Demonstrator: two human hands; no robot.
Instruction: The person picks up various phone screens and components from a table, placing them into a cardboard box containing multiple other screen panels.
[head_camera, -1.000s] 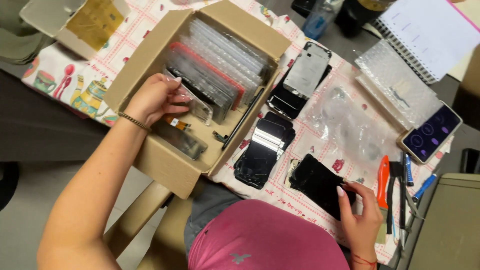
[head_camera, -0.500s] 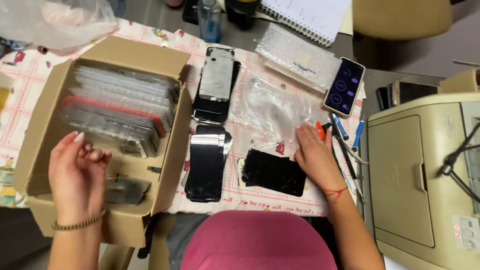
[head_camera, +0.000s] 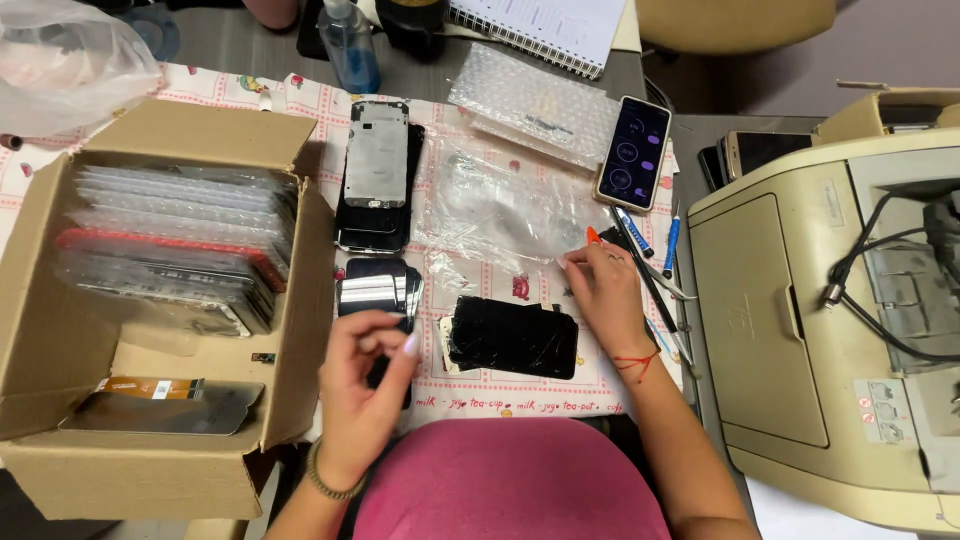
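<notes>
Phone screens are spread over a patterned cloth (head_camera: 500, 395) on the desk. Largest is the beige printer (head_camera: 800, 330) at the right edge, with cables lying on its top. Next comes the cardboard box (head_camera: 310, 300) on the left, packed with bagged screens (head_camera: 175, 245) standing in a row. Clear plastic bags (head_camera: 500, 195) lie in the middle, a bubble-wrap sheet (head_camera: 535, 100) above them. A cracked black screen (head_camera: 515, 337) lies flat near the front edge, between both hands. A stack of dark screens (head_camera: 377, 285) sits just left of it. The left hand (head_camera: 365, 385) hovers over that stack, fingers curled together; whether it pinches anything cannot be told. The right hand (head_camera: 605, 295) rests loosely open and empty on the cloth, just beside the cracked screen, fingertips touching a plastic bag. Small tools (head_camera: 650, 255) lie beside it.
</notes>
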